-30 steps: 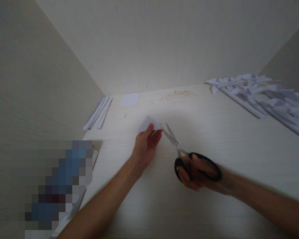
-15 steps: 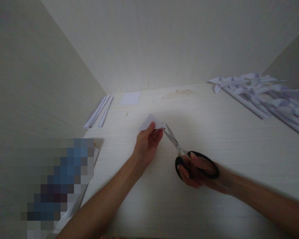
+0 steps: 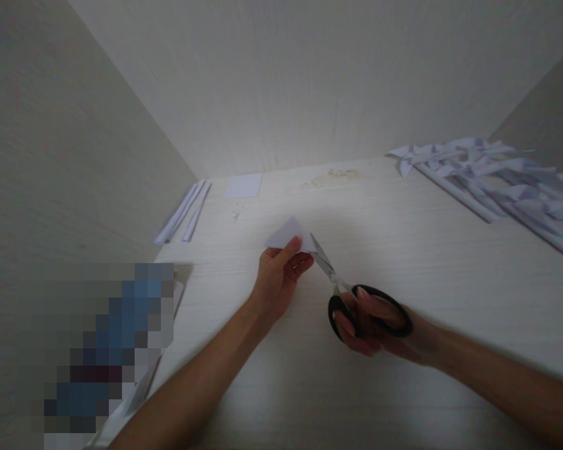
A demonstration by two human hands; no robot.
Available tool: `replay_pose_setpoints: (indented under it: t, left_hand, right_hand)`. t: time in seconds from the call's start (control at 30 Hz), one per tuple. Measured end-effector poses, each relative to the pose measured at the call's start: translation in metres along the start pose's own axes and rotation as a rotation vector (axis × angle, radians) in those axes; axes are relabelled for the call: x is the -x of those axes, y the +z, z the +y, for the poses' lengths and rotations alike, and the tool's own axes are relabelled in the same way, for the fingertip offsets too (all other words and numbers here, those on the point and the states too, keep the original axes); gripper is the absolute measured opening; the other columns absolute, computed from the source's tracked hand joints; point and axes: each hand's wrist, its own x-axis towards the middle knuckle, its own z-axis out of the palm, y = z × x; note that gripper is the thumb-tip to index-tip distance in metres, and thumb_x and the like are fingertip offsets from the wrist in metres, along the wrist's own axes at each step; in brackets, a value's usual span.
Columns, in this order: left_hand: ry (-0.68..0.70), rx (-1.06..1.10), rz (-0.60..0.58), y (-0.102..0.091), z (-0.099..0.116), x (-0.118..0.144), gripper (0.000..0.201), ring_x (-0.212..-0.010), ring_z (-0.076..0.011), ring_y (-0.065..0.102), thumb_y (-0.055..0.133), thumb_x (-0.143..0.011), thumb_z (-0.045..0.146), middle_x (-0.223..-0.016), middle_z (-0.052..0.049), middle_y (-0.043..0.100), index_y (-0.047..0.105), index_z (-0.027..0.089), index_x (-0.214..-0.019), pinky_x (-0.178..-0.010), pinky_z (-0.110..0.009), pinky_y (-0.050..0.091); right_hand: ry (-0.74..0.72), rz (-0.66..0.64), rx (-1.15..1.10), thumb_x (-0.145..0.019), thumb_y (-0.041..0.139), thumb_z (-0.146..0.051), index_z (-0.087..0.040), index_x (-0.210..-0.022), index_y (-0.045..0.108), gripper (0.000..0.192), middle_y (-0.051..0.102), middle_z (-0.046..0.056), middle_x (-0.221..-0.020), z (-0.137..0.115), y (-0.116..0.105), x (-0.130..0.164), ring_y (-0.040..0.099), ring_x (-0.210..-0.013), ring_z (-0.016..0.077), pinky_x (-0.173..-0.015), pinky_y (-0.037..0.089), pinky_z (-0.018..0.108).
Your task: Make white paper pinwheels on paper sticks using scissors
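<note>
A: Where were we?
B: At a pale counter (image 3: 309, 375) with faint grain, enclosed by a grey-white back wall (image 3: 286, 81), with more walls to the left (image 3: 75, 125) and right (image 3: 553, 106). Brownish marks (image 3: 342, 173) streaked the far edge.

A: What lay around us?
B: A flat white sheet (image 3: 243, 185) lay near the back wall, just beside narrow paper strips (image 3: 181, 211) at far left. Looped and twisted paper lengths (image 3: 488, 172) were heaped at far right.

A: Any containers?
B: At lower left, a pale-edged object (image 3: 141, 381) was partly masked by coarse blocks; we could not tell what it was or held.

A: And our hands?
B: Our left hand (image 3: 279, 275) pinched a pointed piece of white paper (image 3: 286, 232) between thumb and fingers, above the middle of the counter. Our right hand (image 3: 370, 325) gripped black-handled scissors (image 3: 336, 281), fingers through the loops, blades parted.

A: What differed from a second earlier?
B: Our left hand had brought the paper rightward. Its corner, formerly by the blade tips, now sat farther in along the blades. The strips and heap stayed put.
</note>
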Motion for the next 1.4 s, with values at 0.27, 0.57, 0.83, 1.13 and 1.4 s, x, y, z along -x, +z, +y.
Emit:
replay_pose_setpoints:
  t: [0.27, 0.57, 0.83, 1.13, 1.4]
  left_hand:
    - [-0.007, -0.014, -0.015, 0.0022, 0.0031, 0.0012, 0.007, -0.05, -0.0082, 0.062, 0.059, -0.071, 0.012, -0.06, -0.002, 0.067, 0.063, 0.01, -0.066, -0.049, -0.015, 0.051]
    - [-0.019, -0.048, -0.077, 0.0004, -0.0007, 0.0018, 0.006, -0.055, -0.0097, 0.064, 0.06, -0.072, 0.015, -0.066, -0.003, 0.069, 0.065, 0.012, -0.07, -0.053, -0.016, 0.052]
    - [-0.018, -0.076, -0.078, -0.0008, 0.001, 0.0001, 0.007, -0.051, -0.0105, 0.063, 0.068, -0.063, 0.017, -0.061, -0.003, 0.069, 0.066, 0.01, -0.066, -0.051, -0.017, 0.053]
    - [-0.027, -0.054, -0.09, -0.0002, 0.0008, -0.0002, 0.006, -0.05, -0.0108, 0.063, 0.066, -0.066, 0.015, -0.059, -0.003, 0.068, 0.065, 0.009, -0.066, -0.049, -0.016, 0.053]
    - [-0.097, 0.082, -0.048, 0.0077, -0.0034, 0.0047, 0.017, -0.052, -0.0093, 0.063, 0.049, -0.078, 0.012, -0.063, -0.002, 0.068, 0.062, 0.011, -0.068, -0.05, -0.015, 0.052]
  right_hand:
    - [-0.007, -0.022, -0.06, -0.071, 0.035, -0.07, -0.016, -0.066, 0.045, 0.055, 0.041, -0.004, -0.049, 0.0054, -0.0021, 0.0002, 0.031, -0.042, 0.0067, -0.04, 0.017, 0.022]
    - [0.034, -0.029, -0.013, -0.067, 0.055, -0.055, -0.014, -0.06, 0.049, 0.042, 0.043, -0.003, -0.048, -0.0003, -0.0025, -0.0009, 0.031, -0.04, 0.0052, -0.038, 0.016, 0.021]
    - [-0.011, 0.021, -0.021, -0.069, 0.052, -0.04, -0.015, -0.055, 0.046, 0.029, 0.04, -0.004, -0.045, -0.0007, 0.0018, -0.0018, 0.03, -0.042, 0.0066, -0.041, 0.016, 0.023]
    - [-0.035, 0.043, -0.011, -0.071, 0.05, -0.037, -0.016, -0.052, 0.044, 0.029, 0.039, -0.004, -0.045, 0.0024, 0.0012, -0.0014, 0.03, -0.04, 0.0059, -0.039, 0.016, 0.023]
    - [-0.062, 0.084, 0.039, -0.072, 0.049, -0.036, -0.015, -0.052, 0.046, 0.029, 0.041, -0.004, -0.046, 0.0038, 0.0028, -0.0047, 0.032, -0.04, 0.0056, -0.038, 0.017, 0.023]
